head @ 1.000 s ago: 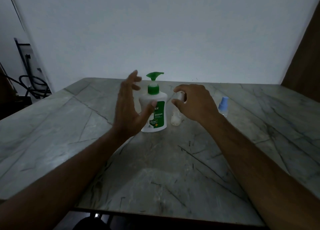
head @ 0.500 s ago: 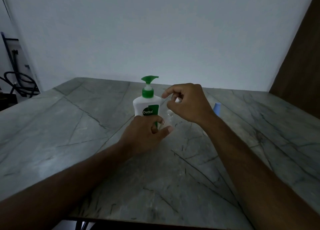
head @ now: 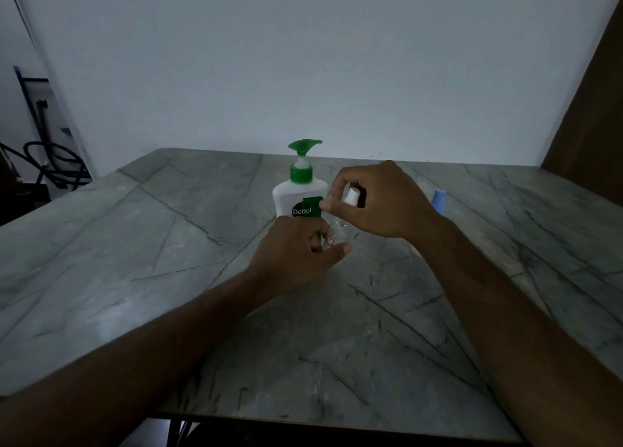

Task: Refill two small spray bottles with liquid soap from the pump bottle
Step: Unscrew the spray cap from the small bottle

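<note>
A white pump bottle [head: 296, 197] with a green pump head and green label stands at the middle of the marble table [head: 168, 244]. Just right of it is a small clear spray bottle [head: 338, 232]. My left hand [head: 296, 249] grips its lower body, thumb across the front. My right hand [head: 377, 200] curls round its white spray top [head: 352, 197] from above. A second small bottle with a light blue cap [head: 439, 202] stands to the right, partly hidden behind my right wrist.
A white wall runs behind the table. A brown wooden panel [head: 593, 109] rises at the right edge. Dark hoses and a rack [head: 50, 163] sit on the floor at the far left. The table's near edge [head: 303, 423] is close to me.
My left hand left the pump bottle and took hold of the clear spray bottle's body. My right hand stayed on its white top, which now shows between the fingers.
</note>
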